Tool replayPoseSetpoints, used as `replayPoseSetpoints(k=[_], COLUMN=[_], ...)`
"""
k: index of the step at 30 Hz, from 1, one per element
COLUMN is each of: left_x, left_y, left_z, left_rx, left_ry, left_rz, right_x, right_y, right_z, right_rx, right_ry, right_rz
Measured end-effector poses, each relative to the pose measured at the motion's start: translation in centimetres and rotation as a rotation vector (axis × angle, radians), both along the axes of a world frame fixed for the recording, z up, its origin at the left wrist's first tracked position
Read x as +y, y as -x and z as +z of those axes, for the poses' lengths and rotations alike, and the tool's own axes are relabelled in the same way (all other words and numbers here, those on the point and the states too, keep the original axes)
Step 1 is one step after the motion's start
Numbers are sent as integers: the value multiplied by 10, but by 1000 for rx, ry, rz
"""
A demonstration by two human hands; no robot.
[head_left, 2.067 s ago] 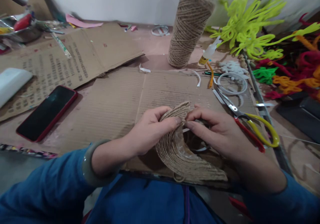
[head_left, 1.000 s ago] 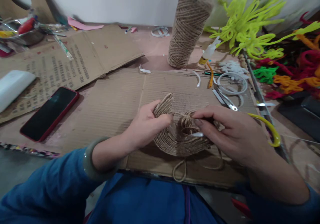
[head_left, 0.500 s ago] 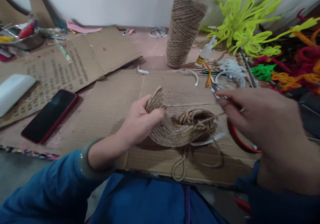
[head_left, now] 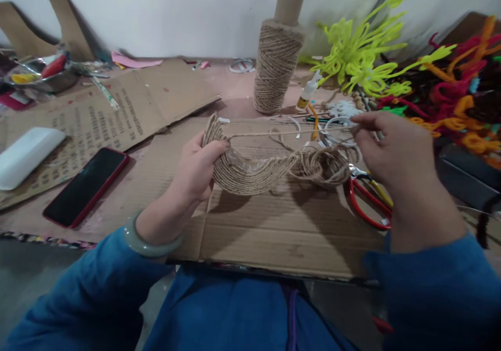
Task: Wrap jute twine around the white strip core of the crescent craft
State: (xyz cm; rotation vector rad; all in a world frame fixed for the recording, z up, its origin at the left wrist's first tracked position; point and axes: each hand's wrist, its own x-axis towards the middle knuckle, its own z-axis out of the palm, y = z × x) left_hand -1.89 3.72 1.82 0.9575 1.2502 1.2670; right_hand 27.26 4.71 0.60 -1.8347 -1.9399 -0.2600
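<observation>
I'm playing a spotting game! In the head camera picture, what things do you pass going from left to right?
White case → red phone → left hand → twine-wrapped piece → twine spool → right hand → colourful pipe cleaners.

Bare cardboard sheet [head_left: 274, 236] lies open from 5 to 7 o'clock of the twine-wrapped piece [head_left: 250, 176]. At 3 o'clock the scissors [head_left: 368, 205] and pipe cleaners [head_left: 450, 95] crowd the bench. The twine spool [head_left: 276, 64] stands at 12 o'clock; the phone [head_left: 86, 186] lies at 9 o'clock, well apart.
</observation>
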Motion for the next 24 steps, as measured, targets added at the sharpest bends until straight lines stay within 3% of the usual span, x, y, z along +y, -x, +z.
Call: replayPoseSetpoints(k=[4, 8, 10, 14, 17, 20, 24], left_x=[2, -17, -34, -63, -74, -76, -78], left_y=[0, 1, 1, 4, 7, 13, 19], left_z=[-7, -10, -11, -17, -20, -22, -30], left_rx=[-165, -236, -243, -298, -310, -214, -89], left_ry=[-17, -2, -17, 9, 63, 44, -47], left_rz=[-46, -169, -206, -223, -210, -151, -105], right_x=[-9, -31, -37, -38, -36, -45, -76], right_y=[24, 73, 97, 119, 116, 110, 114], right_z=[16, 32, 34, 32, 30, 35, 44], right_rx=[31, 153, 168, 114, 97, 68, -148], right_ry=[-21, -117, -66, 249, 347, 211, -19], right_rz=[190, 473, 634, 870, 888, 817, 663])
